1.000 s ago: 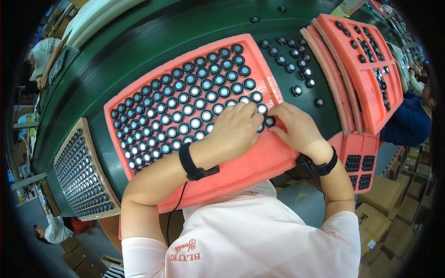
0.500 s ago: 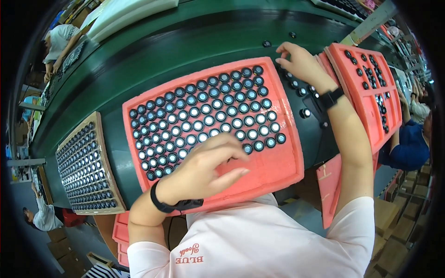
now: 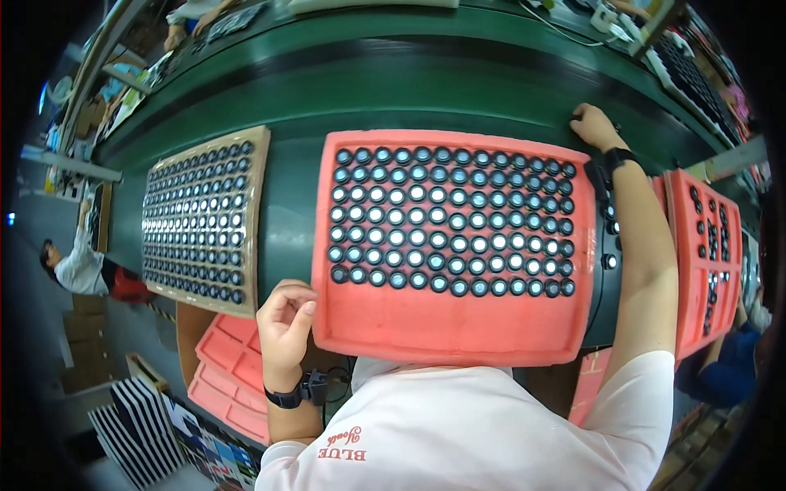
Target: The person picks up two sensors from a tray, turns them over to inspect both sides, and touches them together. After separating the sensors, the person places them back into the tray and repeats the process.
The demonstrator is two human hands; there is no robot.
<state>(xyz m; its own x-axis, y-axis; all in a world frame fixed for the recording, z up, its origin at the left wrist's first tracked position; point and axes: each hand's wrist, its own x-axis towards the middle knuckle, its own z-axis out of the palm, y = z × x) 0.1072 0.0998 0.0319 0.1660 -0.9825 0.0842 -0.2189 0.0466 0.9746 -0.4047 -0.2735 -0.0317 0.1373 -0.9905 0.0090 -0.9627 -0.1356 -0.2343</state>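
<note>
A pink foam tray [image 3: 450, 327] lies in front of me, with rows of round black caps with pale, shiny centres [image 3: 417, 238] covering it except for a bare strip at the near side. My left hand [image 3: 286, 326] is beside the tray's left edge, fingers curled and the thumb close to the index finger; whatever lies between them is hidden. Far to the right, beyond the tray's corner, my right hand [image 3: 596, 128] is over the green surface with its fingers bent inward. Its fingertips are partly hidden, and a small dark piece shows beside it. Loose black caps [image 3: 609, 261] lie between tray and right forearm.
A brown tray [image 3: 255, 270] full of similar caps lies to the left on the green work surface [image 3: 393, 90]. At the right, another pink tray [image 3: 682, 237] is partly filled. Empty pink trays [image 3: 233, 360] are stacked low at the left. Other people work nearby.
The view has turned, so the trays appear farther right. My left hand has gone from above the caps to the tray's left edge and curled; the right hand's fingers are more bent.
</note>
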